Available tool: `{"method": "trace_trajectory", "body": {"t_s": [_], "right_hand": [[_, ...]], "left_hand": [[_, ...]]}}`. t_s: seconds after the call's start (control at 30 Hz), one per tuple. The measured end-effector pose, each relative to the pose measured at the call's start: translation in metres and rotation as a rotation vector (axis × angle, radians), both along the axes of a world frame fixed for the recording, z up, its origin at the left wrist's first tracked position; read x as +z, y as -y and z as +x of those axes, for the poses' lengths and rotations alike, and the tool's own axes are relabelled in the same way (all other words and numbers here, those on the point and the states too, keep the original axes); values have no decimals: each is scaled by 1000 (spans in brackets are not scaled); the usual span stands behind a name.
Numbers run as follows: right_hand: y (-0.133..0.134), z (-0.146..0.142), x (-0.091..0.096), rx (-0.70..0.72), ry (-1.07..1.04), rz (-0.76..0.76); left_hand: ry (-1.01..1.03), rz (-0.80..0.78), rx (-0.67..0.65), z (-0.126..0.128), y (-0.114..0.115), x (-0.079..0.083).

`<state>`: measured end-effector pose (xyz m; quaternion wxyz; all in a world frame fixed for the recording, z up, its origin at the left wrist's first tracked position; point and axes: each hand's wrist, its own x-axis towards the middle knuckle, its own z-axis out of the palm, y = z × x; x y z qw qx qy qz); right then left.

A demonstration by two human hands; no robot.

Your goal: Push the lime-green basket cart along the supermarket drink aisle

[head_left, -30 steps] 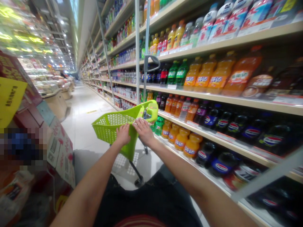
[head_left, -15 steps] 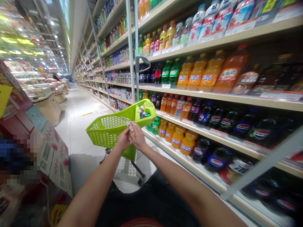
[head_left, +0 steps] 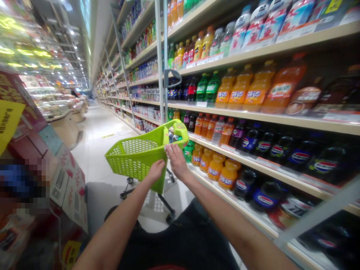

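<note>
My right hand [head_left: 177,160] is beside the handle end of a green shopping cart [head_left: 135,161], fingers bent together. A pale bit of crumpled tissue [head_left: 167,147] shows at its fingertips, mostly hidden behind the fingers. Lower and to the left, my left hand [head_left: 156,170] is closed in front of the cart's rear side, apart from the right hand. Its inner fingers are turned away, so whatever it may hold is hidden. Whether either hand touches the cart I cannot tell.
Drink shelves [head_left: 253,120] run along the right, with orange soda bottles [head_left: 215,168] and dark cola bottles [head_left: 263,195] low down. Stacked cartons [head_left: 67,183] stand at the left. A tiled aisle [head_left: 98,116] stretches ahead. A grey shelf door handle [head_left: 173,77] juts out above the cart.
My hands, together on the crumpled tissue before, have come apart. The right moved right and up toward the cart's handle with the tissue; the left lowered slightly. The view shifted a little left.
</note>
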<state>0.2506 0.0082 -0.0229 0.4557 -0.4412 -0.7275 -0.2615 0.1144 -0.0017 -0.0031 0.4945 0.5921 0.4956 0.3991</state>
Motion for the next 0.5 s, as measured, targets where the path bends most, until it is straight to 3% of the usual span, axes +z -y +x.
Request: {"method": "trace_trajectory", "body": {"t_s": [0.13, 0.2, 0.4, 0.5], "right_hand": [[-13, 16, 19, -148, 67, -25], [-17, 18, 16, -130, 152, -74], [-8, 5, -41, -3, 389, -200], [-3, 0, -50, 53, 448, -222]], "left_hand": [[-632, 439, 76, -9, 2, -15], [-858, 518, 59, -13, 7, -19], [-1141, 576, 47, -20, 18, -30], [-1200, 581, 38, -24, 17, -34]]}}
